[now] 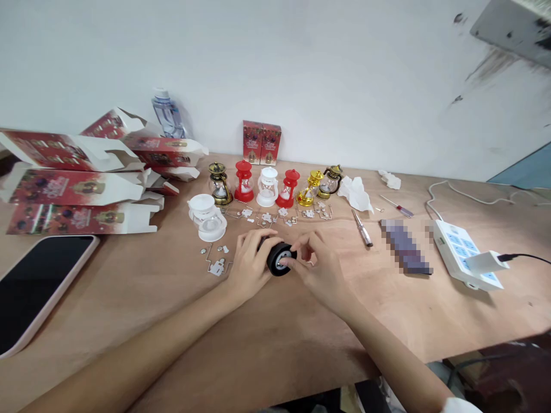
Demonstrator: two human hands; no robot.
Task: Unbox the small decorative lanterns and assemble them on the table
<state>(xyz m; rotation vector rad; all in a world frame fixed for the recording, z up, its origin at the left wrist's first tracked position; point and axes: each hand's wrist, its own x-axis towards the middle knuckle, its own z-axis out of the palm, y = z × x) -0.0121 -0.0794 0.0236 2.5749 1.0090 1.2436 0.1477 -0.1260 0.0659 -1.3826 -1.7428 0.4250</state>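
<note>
Black lantern (279, 258), red lantern (244, 181)

Bare wooden table (267, 338) nearside; beyond, a row of lanterns (267, 186), left a stack of boxes (77, 186).

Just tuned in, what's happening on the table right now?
A person holds a small black lantern on its side on the wooden table: the left hand grips its body, and the right hand has its fingers at the round base. Behind it stands a row of little lanterns, and a screwdriver lies to the right.
</note>
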